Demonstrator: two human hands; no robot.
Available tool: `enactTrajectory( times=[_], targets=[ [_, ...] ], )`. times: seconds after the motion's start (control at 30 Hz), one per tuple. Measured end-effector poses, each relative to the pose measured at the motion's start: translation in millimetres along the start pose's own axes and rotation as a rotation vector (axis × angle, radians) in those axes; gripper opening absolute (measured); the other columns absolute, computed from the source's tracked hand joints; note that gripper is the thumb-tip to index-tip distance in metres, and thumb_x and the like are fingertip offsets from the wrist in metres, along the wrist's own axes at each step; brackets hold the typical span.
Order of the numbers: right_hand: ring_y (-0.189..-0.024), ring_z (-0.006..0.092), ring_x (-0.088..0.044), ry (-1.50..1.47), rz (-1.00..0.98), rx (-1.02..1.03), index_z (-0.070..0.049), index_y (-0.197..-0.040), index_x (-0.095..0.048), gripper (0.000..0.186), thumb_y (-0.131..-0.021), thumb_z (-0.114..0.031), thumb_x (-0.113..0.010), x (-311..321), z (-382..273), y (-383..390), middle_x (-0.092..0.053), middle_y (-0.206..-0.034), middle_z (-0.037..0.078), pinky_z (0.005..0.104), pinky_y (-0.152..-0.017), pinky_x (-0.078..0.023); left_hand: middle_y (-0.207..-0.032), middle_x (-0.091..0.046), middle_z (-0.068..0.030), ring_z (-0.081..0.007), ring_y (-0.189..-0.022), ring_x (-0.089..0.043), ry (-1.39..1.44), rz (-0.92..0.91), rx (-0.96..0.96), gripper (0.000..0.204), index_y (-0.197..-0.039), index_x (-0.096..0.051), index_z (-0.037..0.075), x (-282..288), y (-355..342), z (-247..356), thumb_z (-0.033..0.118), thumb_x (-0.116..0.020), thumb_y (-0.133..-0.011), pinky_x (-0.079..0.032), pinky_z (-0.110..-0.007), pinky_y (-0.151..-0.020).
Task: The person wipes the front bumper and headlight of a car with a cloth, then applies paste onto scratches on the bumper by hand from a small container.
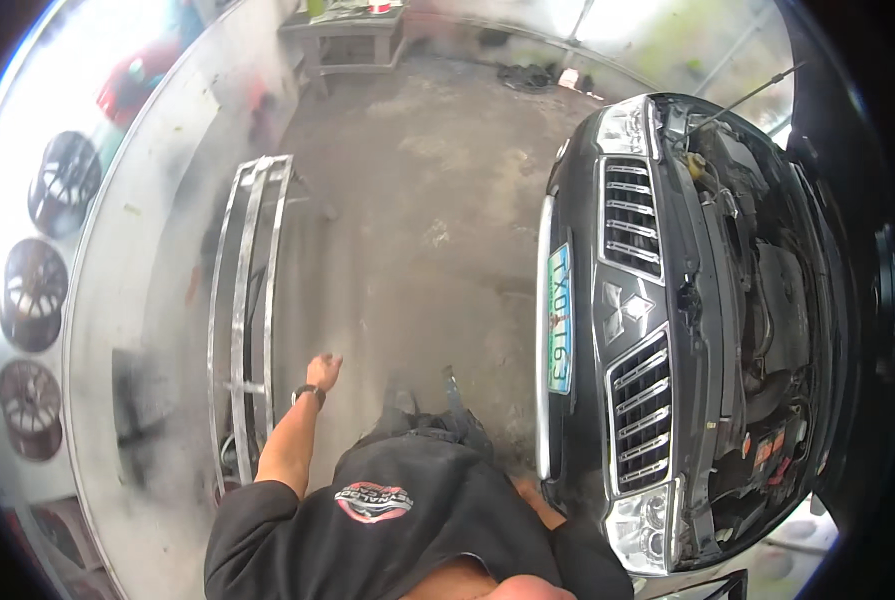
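Near a long-barred metal rack (240, 290), bare left hand (324, 371), glossy dark car (589, 300)

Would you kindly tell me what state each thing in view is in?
Left hand: held out, fingers loosely curled, nothing visible in it
Right hand: mostly hidden by the body, grip unclear
Car hood: raised
Prop rod: up
Engine bay: uncovered
Headlights: apparently unlit
Licence plate: fitted
Metal frame: bare, silvery
Wheel rims: no tyres visible
Wrist strap: worn
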State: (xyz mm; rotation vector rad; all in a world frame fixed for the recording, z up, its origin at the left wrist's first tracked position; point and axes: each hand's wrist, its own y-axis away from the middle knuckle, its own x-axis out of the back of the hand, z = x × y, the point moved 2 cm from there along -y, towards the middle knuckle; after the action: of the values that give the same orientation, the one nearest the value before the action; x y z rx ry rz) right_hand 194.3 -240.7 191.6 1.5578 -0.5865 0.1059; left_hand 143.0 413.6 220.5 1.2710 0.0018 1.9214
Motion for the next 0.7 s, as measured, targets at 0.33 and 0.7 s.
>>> enactTrajectory(
  times=[0.33, 0.7],
  targets=[
    [-0.11, 0.0425, -0.067, 0.555, -0.037, 0.362, -0.004, -0.118, -0.072, 0.044, -0.094, -0.04, -0.059, 155, -226, -144, -0.071, -0.12, 0.021, 0.049, -0.095, -0.053, -0.113, -0.073, -0.0219, -0.0373, -0.111, -0.068, 0.131, 0.023, -0.05, 0.053, -0.122, -0.068, 0.0, 46, -147, 115, 0.045, -0.065, -0.094, -0.052, -0.044, -0.098],
    [-0.11, 0.0405, -0.067, -0.076, 0.446, 0.685, -0.001, -0.112, -0.072, 0.049, -0.098, -0.045, -0.057, 449, -755, -221, -0.071, -0.116, 0.023, 0.0469, -0.094, -0.052, -0.103, -0.072, -0.0266, -0.045, -0.1, -0.068, -0.188, -0.181, 0.524, 0.048, -0.098, -0.076, 0.005, 34, -120, -5, 0.047, -0.055, -0.09, -0.052, -0.051, -0.088]
  ],
)
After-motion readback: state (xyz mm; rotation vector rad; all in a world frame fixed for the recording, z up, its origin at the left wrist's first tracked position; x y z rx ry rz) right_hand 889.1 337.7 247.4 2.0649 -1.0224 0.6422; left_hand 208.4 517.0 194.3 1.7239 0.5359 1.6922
